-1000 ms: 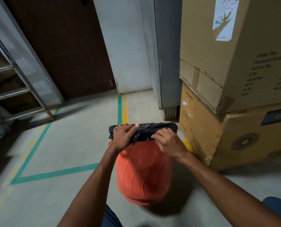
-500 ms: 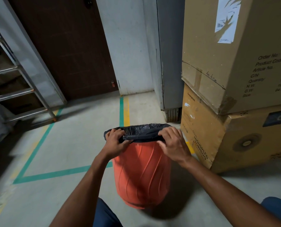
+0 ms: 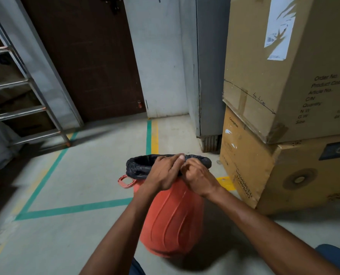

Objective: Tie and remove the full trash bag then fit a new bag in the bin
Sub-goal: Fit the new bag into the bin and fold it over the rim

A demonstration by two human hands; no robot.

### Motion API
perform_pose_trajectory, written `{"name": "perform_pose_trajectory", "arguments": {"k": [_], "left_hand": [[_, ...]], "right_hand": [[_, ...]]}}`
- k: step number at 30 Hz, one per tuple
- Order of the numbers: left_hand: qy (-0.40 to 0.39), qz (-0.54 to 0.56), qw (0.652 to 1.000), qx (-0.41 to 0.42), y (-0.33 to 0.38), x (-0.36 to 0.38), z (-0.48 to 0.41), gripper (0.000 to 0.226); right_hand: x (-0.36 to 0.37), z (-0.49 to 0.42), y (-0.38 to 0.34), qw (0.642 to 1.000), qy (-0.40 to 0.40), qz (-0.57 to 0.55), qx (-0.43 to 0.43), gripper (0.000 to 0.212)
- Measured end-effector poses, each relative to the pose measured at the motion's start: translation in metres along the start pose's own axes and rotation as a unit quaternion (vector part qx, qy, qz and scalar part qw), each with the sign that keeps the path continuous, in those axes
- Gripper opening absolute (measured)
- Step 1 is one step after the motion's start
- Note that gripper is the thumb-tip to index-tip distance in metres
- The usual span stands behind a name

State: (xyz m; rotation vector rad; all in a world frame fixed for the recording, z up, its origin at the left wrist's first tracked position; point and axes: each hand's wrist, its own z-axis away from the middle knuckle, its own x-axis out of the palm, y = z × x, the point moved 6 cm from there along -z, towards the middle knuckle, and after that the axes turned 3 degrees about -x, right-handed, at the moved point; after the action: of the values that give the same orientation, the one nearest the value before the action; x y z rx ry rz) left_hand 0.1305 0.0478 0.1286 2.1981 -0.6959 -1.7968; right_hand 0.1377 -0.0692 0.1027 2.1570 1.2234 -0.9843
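Observation:
An orange ribbed plastic bin (image 3: 171,219) stands on the floor in front of me, with a loop handle (image 3: 126,181) on its left side. A black trash bag (image 3: 139,167) is folded over its rim, its mouth open at the left. My left hand (image 3: 163,171) and my right hand (image 3: 196,179) meet at the near edge of the rim, both pinching the black plastic, fingertips almost touching. What lies inside the bag is hidden.
Two stacked cardboard boxes (image 3: 284,116) stand close on the right of the bin. A metal ladder (image 3: 26,92) leans at the left. A grey cabinet (image 3: 208,76) and a dark door (image 3: 85,56) are behind. Green and yellow tape lines (image 3: 149,135) mark the concrete floor.
My hands moved from opposite sides of the rim to meet at its near middle. The bin's left handle and the bag's open mouth now show.

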Motion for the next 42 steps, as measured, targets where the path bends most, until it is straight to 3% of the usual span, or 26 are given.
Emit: {"name": "perform_pose_trajectory", "arguments": {"k": [3, 5, 7, 9, 11, 14, 18, 22, 24, 29, 33, 37, 42], "left_hand": [[0.014, 0.026, 0.997, -0.076, -0.017, 0.002, -0.005, 0.055], [0.001, 0.014, 0.994, -0.105, -0.035, 0.003, -0.011, 0.064], [-0.012, 0.122, 0.982, -0.144, -0.052, -0.002, -0.016, 0.081], [-0.016, 0.213, 0.963, -0.167, -0.063, -0.004, -0.021, 0.082], [-0.025, 0.233, 0.956, -0.174, -0.067, -0.003, -0.023, 0.078], [-0.034, 0.232, 0.957, -0.17, -0.063, -0.001, -0.026, 0.076], [-0.071, 0.105, 0.983, -0.134, -0.059, -0.002, -0.031, 0.076], [-0.03, -0.117, 0.992, -0.045, -0.06, -0.003, -0.029, 0.088], [0.003, -0.167, 0.986, -0.022, -0.061, -0.003, -0.025, 0.081], [0.044, -0.133, 0.99, 0.033, -0.067, -0.004, -0.011, 0.044], [0.046, -0.117, 0.991, 0.049, -0.072, -0.009, -0.001, 0.024], [0.046, -0.103, 0.992, 0.063, -0.078, -0.013, 0.007, 0.031], [-0.015, -0.11, 0.992, 0.052, -0.092, -0.023, 0.008, 0.032]], "right_hand": [[-0.003, 0.0, 0.013, 0.993, 0.039, -0.045, 0.104, 0.028], [-0.009, 0.014, 0.027, 0.983, 0.065, -0.049, 0.165, 0.041], [-0.012, 0.03, 0.027, 0.987, 0.069, -0.011, 0.148, 0.055], [-0.005, 0.04, 0.018, 0.993, 0.04, 0.015, 0.106, 0.059], [0.001, 0.037, 0.012, 0.995, 0.026, 0.015, 0.093, 0.056], [0.002, 0.022, -0.001, 0.997, 0.054, 0.016, 0.055, 0.035], [0.003, 0.025, -0.012, 0.998, 0.035, 0.042, -0.014, 0.014], [0.001, 0.041, 0.015, 0.989, 0.034, 0.02, 0.141, 0.026], [0.003, 0.048, 0.019, 0.985, 0.017, 0.01, 0.169, 0.029], [0.002, 0.053, 0.023, 0.984, 0.068, -0.032, 0.161, 0.01], [0.008, 0.057, 0.031, 0.985, 0.064, -0.036, 0.158, 0.026], [0.018, 0.058, 0.046, 0.98, -0.051, -0.065, 0.182, 0.051], [0.021, 0.049, 0.055, 0.975, -0.134, -0.097, 0.151, 0.046]]}}
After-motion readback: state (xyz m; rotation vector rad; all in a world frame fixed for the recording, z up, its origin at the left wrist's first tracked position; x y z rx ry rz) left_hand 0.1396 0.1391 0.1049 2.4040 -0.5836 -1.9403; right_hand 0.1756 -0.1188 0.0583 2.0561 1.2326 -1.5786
